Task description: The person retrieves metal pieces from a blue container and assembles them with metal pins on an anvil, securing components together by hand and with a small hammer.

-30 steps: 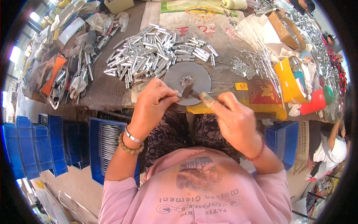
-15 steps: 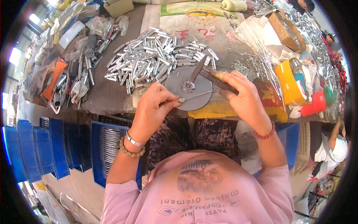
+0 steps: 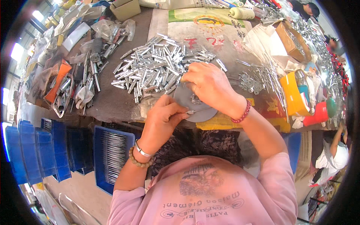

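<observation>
Printed matter: the pale sheet (image 3: 161, 22) at upper centre of the frame bears red and black characters beneath a green band. The pink shirt (image 3: 210, 206) at lower centre carries dark lettering, inverted in this view. A red panel (image 3: 275, 107) right of centre shows gold characters, partly covered.

Hand state: the left hand (image 3: 163, 116) pinches one end of a thin metal rod (image 3: 200, 110) between thumb and fingers. The rod lies across the lower part of a grey disc (image 3: 183, 96) at frame centre. The right hand (image 3: 208, 80) is curled over the disc's upper edge, beside the heap of metal tubes (image 3: 150, 67); its grip cannot be told.

Change from half a second ago: the right hand has moved up and left from a position right of the disc, where it gripped a hammer. The left hand maintains its pinch. The bench contents sit slightly lower and farther right in the frame.

Obscured: the right hand covers part of the disc and hub (image 3: 195, 99). Whether the hammer is beneath it cannot be told. A blue bin (image 3: 292, 144) at lower right is partly blocked by the right forearm.
</observation>
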Action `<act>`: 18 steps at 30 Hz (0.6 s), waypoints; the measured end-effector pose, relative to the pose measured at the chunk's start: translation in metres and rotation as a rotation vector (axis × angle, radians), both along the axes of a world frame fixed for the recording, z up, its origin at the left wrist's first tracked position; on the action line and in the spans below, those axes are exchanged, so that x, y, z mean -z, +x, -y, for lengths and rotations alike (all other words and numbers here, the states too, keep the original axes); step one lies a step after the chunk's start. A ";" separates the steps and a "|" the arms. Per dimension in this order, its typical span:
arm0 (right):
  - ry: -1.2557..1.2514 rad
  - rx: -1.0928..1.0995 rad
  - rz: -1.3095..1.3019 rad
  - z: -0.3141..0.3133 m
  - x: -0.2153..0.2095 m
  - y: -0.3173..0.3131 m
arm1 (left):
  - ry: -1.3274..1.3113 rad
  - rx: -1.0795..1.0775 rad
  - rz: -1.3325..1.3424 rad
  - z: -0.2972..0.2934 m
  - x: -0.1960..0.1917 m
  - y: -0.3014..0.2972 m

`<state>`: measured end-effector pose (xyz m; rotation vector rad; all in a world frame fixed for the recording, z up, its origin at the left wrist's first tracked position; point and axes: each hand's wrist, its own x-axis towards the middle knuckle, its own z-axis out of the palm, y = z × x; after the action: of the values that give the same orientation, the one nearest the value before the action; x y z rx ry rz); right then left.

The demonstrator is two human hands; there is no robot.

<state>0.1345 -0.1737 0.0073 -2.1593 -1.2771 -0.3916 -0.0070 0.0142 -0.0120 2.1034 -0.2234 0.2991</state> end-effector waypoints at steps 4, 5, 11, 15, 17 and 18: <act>-0.032 -0.038 -0.052 -0.005 0.009 0.015 | 0.054 0.011 0.047 -0.001 0.001 0.002; -0.058 -0.037 -0.025 -0.005 0.008 0.017 | 0.063 0.016 0.062 0.000 0.000 0.002; -0.069 -0.038 -0.076 0.012 -0.015 -0.006 | 0.044 0.002 0.014 -0.003 -0.003 -0.001; -0.027 -0.096 -0.186 0.027 -0.027 -0.034 | 0.049 0.020 0.033 -0.002 -0.001 0.001; -0.029 -0.116 -0.206 0.021 -0.025 -0.047 | 0.099 0.015 0.099 -0.002 0.002 0.001; -0.029 -0.130 -0.224 0.018 -0.025 -0.054 | 0.098 0.017 0.099 -0.001 0.002 0.001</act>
<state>0.0809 -0.1918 0.0318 -2.0629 -1.2918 -0.0756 -0.0062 0.0155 -0.0141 2.1841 -0.3205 0.3898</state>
